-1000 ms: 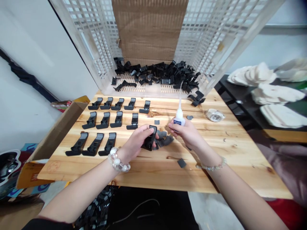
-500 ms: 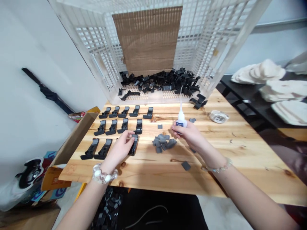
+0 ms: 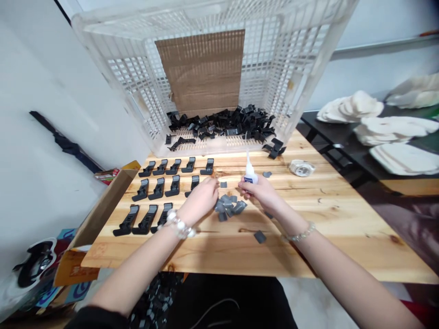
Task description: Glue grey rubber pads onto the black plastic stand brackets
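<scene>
1. Cardboard box (image 3: 103,205) at far left, its flap against the edge of the wooden table (image 3: 343,249).
2. Black stands (image 3: 147,212) in three rows on the table, five, four and three from back to front. Long axes run roughly away from me, with a slight tilt.
3. White plastic crate (image 3: 206,18) lying tipped at the back of the table, with a black parts heap (image 3: 219,125) inside and a cardboard sheet (image 3: 199,71) against its far side.
4. My left hand (image 3: 200,200) is palm down, with fingers curled and close together. Nothing shows in it, and the fingertips are hidden, so I can't tell if it's pinching anything.
5. Grey pad pile (image 3: 228,206) sits on the table between my hands, its long side running across in front of me. My left fingers are just at its left edge, with contact unclear. My right hand is just beyond its right end.
6. My right hand (image 3: 259,189) is wrapped around a white glue bottle (image 3: 250,176), pinching it with the fingers and thumb, nozzle up.
7. Loose grey pads (image 3: 259,236) lie apart from the pile, and a round clear packet (image 3: 301,167) sits further right.
8. White cloths (image 3: 394,125) are stacked on a black table (image 3: 329,132) at far right.
</scene>
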Motion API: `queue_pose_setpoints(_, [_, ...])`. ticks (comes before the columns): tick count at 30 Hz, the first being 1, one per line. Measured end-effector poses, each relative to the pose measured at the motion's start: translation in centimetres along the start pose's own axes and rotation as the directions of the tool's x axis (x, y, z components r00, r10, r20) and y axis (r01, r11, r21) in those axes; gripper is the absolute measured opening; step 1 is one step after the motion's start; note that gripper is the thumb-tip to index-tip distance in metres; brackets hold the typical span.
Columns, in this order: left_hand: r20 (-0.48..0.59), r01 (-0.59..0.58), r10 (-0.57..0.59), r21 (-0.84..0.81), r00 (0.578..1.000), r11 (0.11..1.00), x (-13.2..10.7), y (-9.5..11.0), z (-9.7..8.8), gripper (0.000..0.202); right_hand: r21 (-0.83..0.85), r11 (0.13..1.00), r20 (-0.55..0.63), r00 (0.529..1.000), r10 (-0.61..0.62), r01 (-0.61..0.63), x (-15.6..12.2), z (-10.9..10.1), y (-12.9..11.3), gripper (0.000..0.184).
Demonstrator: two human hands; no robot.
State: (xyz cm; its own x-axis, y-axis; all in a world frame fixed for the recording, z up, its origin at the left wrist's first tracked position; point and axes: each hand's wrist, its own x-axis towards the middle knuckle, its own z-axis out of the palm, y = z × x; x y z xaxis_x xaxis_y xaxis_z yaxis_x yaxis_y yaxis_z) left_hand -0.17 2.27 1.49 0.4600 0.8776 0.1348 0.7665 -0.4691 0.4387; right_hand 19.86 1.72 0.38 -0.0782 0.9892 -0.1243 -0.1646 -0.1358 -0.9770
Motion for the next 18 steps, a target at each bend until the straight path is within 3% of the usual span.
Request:
queue_pose_setpoints(4, [0.048,-0.033,0.033,0.002,0.998,0.999,4.3,-0.2,2.0,0.017,0.007,1.000,-0.013,1.000,0.011,-0.011,0.5,-0.3,0.5,0.027])
queue_pose_setpoints(7, [0.034,-0.041,0.041,-0.014,0.999,0.999,5.6,-0.4,2.4,0.019,0.010,1.000,-0.016,1.000,0.013,-0.013,0.7,-0.6,0.5,0.028])
queue_pose_setpoints(13, [-0.015,-0.163,0.163,-0.126,0.987,0.979,3.7,1.1,0.4,0.015,0.046,0.999,0.040,0.999,0.019,-0.020,0.2,-0.7,-0.2,0.027])
queue_pose_setpoints(18, [-0.185,-0.290,0.249,-0.247,0.951,0.924,1.5,2.5,-0.6,0.017,0.128,0.991,0.153,0.988,0.014,-0.034,-0.6,-0.1,-0.8,0.029])
